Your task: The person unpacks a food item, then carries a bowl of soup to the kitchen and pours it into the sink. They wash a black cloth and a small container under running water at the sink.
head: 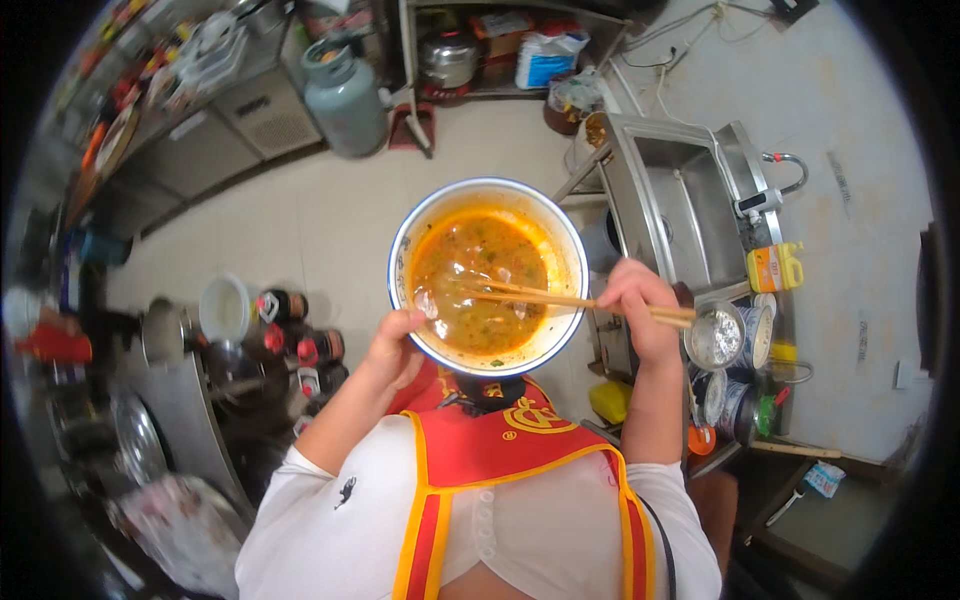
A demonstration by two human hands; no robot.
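A white bowl with a blue rim (568, 330) is held up before my chest, holding orange-red broth (487, 262) with green bits and an oily surface. My left hand (397, 341) grips the bowl at its lower left, thumb on the rim and the other fingers partly hidden beneath. In my right hand (641, 307) are wooden chopsticks (555, 299), reaching over the right rim with their tips in the broth. A red apron with yellow edging (480, 450) lies over a white shirt, just below the bowl.
To the right stands a steel sink (679, 202) with a tap (787, 169), a yellow jug (776, 268) and stacked bowls (752, 334). A gas cylinder (346, 105) and a red dustpan (411, 127) are ahead. At left are a white bucket (226, 307), dark bottles (289, 305) and a steel counter (180, 420).
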